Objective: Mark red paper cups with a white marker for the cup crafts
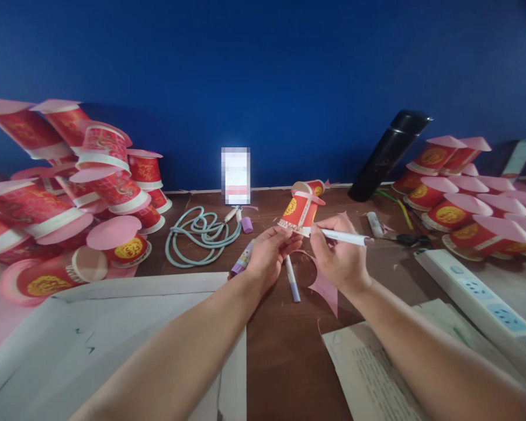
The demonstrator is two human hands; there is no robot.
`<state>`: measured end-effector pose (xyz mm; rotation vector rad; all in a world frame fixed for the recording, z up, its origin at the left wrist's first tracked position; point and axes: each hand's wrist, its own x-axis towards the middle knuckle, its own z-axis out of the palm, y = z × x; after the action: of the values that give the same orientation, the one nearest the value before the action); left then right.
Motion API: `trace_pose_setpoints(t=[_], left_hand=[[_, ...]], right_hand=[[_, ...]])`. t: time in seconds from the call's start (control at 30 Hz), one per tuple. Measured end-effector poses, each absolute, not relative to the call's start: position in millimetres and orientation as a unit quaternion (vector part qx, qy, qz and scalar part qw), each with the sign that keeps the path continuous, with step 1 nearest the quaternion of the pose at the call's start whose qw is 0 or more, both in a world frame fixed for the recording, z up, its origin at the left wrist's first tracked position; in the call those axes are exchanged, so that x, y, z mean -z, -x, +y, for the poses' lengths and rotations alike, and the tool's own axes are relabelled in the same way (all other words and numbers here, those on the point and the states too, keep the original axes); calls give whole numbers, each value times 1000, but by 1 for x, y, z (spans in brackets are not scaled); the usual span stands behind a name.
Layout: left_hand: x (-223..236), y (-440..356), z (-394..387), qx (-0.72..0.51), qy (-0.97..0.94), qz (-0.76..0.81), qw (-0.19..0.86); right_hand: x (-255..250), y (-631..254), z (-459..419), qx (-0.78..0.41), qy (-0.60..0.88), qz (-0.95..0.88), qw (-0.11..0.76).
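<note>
My left hand (269,251) pinches the rim of a red paper cup (298,211) with a gold emblem and a pink paper strip, held tilted above the brown table (284,345). My right hand (339,254) is closed around a white pen (346,237), its tip touching the cup's rim. A pink paper scrap (326,287) lies on the table under my right hand. Another marker (293,279) lies between my hands, and a purple-capped one (242,260) sits by my left wrist.
Piles of red cups capped with pink paper stand left (70,193) and right (460,199). A coiled pale cable (201,233), a black flask (388,155), scissors (407,238), a white power strip (477,298), white card sheets (114,339) and a printed page (368,368) surround my arms.
</note>
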<state>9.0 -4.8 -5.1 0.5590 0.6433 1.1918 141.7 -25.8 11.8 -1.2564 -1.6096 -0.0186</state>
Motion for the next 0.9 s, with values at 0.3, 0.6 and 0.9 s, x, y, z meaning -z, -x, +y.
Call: trace_pose_setpoints(t=[0.3, 0.6, 0.9], left_hand=[[5, -10, -5, -545, -257, 295, 741], [3, -10, -6, -543, -262, 300, 739], [4, -9, -6, -546, -254, 300, 740]], right_hand=[[-12, -143, -24, 13, 533, -669, 518], [-14, -142, -25, 14, 538, -670, 511], [-16, -140, -26, 12, 525, -678, 514]])
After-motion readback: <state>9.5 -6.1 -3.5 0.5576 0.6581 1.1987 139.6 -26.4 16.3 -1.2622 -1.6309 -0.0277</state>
